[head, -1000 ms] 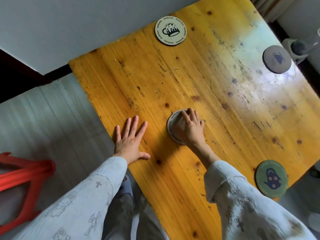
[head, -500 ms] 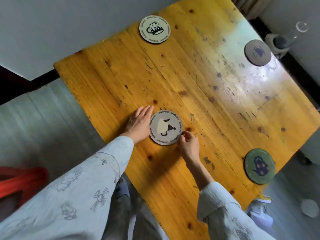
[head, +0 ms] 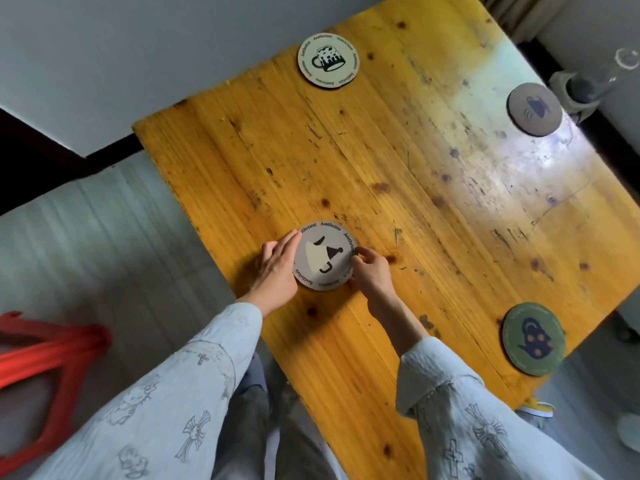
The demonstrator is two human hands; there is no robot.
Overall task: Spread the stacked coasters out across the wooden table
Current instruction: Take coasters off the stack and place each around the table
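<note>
Both hands have closed in since a second ago, when the left lay flat on the bare wood and the right covered the grey coaster (head: 325,257); now the left hand (head: 277,270) rests with loosely curved fingers against the coaster's left rim and the right hand (head: 370,271) pinches its right rim between thumb and fingertips. That coaster, printed with a cream cup and a ring of lettering, lies near the left edge of the wooden counter (head: 398,174); whether more coasters sit stacked under it cannot be told from above. Three others lie singly and well apart: a cream mug coaster (head: 328,60) at the far edge, a grey-brown coaster (head: 534,109) by the far right edge in washed-out glare, and a green teapot coaster (head: 533,338) at the near right edge. Pale patterned sleeves (head: 485,427) cover both forearms and hide the near end of the counter. A red stool (head: 48,344) is cut off at the left, and a blurred glass vessel (head: 585,81) stands just beyond the counter's right corner
</note>
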